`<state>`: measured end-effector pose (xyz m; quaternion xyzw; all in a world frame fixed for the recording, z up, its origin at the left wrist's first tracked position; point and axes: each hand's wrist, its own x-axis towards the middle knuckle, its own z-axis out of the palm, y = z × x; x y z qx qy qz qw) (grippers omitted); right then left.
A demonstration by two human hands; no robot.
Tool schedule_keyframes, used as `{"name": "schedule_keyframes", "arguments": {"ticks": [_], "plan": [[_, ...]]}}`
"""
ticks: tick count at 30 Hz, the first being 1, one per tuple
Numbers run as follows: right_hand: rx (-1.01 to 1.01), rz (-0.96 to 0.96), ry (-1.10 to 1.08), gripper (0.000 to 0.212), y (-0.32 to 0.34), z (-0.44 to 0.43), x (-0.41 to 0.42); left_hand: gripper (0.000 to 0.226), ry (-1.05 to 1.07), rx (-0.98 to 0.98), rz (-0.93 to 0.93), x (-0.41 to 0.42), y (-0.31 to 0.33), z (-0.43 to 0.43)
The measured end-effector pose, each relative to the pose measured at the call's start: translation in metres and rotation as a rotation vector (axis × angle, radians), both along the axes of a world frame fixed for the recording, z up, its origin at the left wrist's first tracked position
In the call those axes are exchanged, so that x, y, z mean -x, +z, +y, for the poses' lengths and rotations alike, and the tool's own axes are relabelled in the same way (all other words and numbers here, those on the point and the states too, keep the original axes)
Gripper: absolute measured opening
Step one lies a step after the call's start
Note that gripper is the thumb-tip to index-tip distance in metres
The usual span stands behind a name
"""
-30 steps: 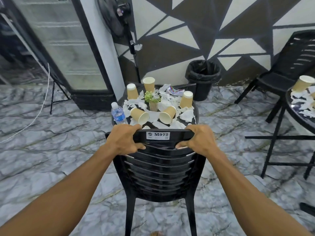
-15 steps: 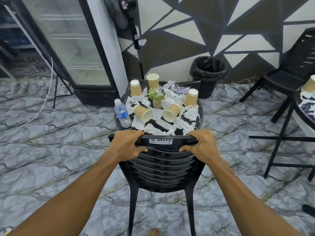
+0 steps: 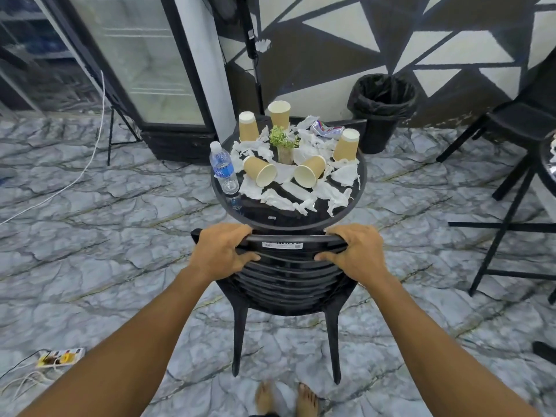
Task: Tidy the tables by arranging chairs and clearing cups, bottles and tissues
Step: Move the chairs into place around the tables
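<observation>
"Head camera showed the chair (image 3: 288, 281) where?"

"Just beside the table (image 3: 301, 218), at its near edge, backrest toward the person. The left hand (image 3: 221, 251) and right hand (image 3: 355, 251) each curled over the top rail, fingers clenched round it."

"Good hold?"

"Likely. Moulded plastic looked light and stiff, slightly flexy; gripping the rail's ends should steer it evenly."

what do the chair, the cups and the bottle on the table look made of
The chair is probably moulded black plastic, judging by its glossy one-piece slats. The cups look like tan paper: matte outside, white inside, with rolled rims. The bottle is thin clear plastic, see-through, with a blue label and a white cap.
</observation>
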<state>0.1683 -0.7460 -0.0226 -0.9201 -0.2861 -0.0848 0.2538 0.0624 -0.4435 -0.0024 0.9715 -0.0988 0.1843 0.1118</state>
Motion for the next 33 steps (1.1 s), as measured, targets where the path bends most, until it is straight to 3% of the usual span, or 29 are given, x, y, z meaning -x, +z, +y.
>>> {"name": "schedule_keyframes", "arguments": {"ticks": [3,8,18,22,26,30,33], "plan": [[0.017,-0.040,-0.003,0.062,-0.009,-0.006,0.027,0.043,0.002,-0.039,0.008,0.019,-0.005,-0.003],[0.054,-0.082,-0.016,0.044,-0.022,-0.015,0.067,0.039,-0.014,-0.071,0.024,0.061,-0.019,-0.014],[0.052,-0.096,-0.032,0.033,-0.072,-0.051,0.188,0.024,-0.097,-0.069,0.017,0.179,-0.076,-0.044],[0.111,-0.079,-0.035,0.010,-0.079,-0.056,0.217,0.012,-0.128,-0.036,0.045,0.207,-0.091,-0.051],[0.086,-0.118,-0.007,0.010,-0.076,-0.058,0.220,0.033,-0.123,-0.017,0.108,0.204,-0.086,-0.049],[0.024,-0.170,0.027,0.025,-0.070,-0.054,0.196,0.008,-0.141,-0.068,0.050,0.184,-0.068,-0.047],[-0.004,-0.226,0.028,0.032,-0.066,-0.050,0.179,0.006,-0.107,-0.075,-0.004,0.170,-0.060,-0.041]]}}
